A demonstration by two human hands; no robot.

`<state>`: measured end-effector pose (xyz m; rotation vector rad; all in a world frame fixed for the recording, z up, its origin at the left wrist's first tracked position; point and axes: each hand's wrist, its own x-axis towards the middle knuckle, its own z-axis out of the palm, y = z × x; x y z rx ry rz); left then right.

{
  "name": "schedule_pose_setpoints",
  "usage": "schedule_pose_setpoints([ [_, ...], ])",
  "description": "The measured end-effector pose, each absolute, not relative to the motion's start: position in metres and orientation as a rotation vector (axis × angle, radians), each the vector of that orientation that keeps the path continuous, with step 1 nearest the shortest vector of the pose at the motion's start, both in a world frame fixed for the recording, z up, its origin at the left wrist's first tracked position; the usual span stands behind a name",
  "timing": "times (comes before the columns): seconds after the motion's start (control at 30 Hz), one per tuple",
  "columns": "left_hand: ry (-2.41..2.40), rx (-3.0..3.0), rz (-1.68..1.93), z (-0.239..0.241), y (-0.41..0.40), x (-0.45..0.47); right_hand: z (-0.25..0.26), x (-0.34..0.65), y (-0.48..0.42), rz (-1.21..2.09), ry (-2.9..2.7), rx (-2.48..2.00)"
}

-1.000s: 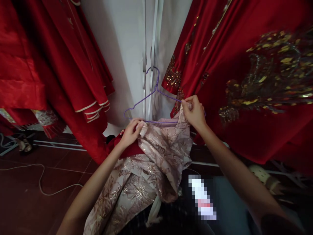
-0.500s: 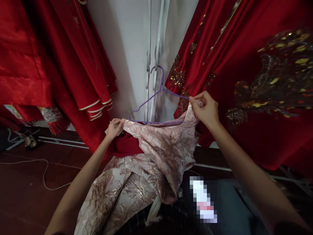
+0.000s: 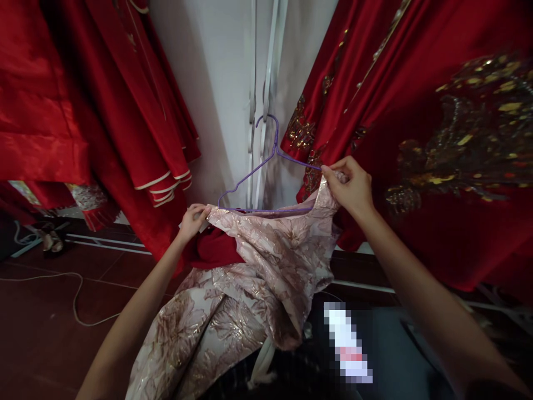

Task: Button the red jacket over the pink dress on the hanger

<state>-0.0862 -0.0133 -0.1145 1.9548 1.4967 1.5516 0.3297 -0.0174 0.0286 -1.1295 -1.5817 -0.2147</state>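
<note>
A pale pink brocade garment (image 3: 258,266) with a gold floral pattern hangs from my two hands and drapes down toward my lap. My left hand (image 3: 192,221) is closed on its left top corner. My right hand (image 3: 348,186) pinches its right top corner against the right arm of a thin purple wire hanger (image 3: 266,166). The hanger's bottom bar runs along the garment's top edge, its hook pointing up. A red cloth (image 3: 212,247) shows just under the garment near my left hand.
Red satin gowns (image 3: 104,111) hang at the left, and red gowns with gold embroidery (image 3: 437,139) at the right. A white wall with vertical white rails (image 3: 262,83) stands between them. A white cable (image 3: 62,289) lies on the dark red floor.
My left hand moved left along the garment's top edge, spreading the fabric wider under the hanger. My right hand rose slightly with its corner. In the last half second almost nothing moved.
</note>
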Motion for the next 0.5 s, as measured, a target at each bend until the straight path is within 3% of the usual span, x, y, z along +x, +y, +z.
schedule_pose_setpoints([
  [0.5, 1.527, 1.909, 1.534, -0.109, -0.017, -0.087, 0.035, 0.328, -0.023, -0.199, -1.586, -1.162],
])
